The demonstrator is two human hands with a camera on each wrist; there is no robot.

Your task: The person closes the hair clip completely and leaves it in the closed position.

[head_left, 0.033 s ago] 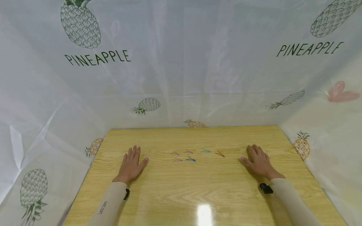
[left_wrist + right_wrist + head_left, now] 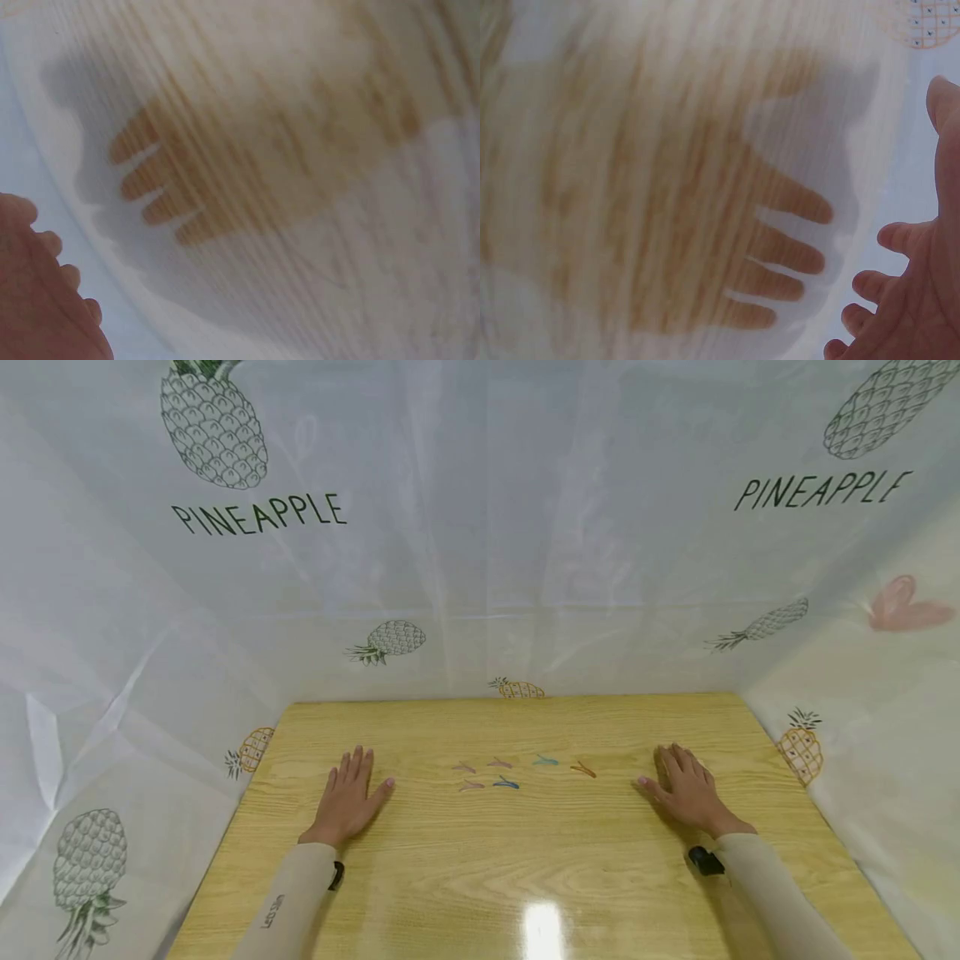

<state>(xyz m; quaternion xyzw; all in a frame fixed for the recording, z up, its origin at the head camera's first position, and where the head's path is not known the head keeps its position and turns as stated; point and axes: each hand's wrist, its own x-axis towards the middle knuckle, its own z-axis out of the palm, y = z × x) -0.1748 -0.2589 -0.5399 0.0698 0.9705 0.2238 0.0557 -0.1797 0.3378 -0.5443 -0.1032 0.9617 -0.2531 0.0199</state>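
Note:
Several small, thin V-shaped pieces, like hair clips, lie in two loose rows on the wooden table (image 2: 480, 852). The back row has two pinkish clips (image 2: 499, 762), a teal clip (image 2: 547, 761) and an orange-brown clip (image 2: 583, 769). In front of them are a pale pink clip (image 2: 471, 786) and a blue clip (image 2: 506, 783). My left hand (image 2: 345, 802) rests palm down left of the clips, fingers straight and thumb out. To their right my right hand (image 2: 690, 792) rests on the wood, fingers extended. Both hands are apart from the clips and hold nothing.
A white sheet (image 2: 487, 552) printed with pineapples walls off the back and both sides of the table. Dark wrist devices show at the left cuff (image 2: 337, 876) and the right cuff (image 2: 705, 861). Light glares on the table's front.

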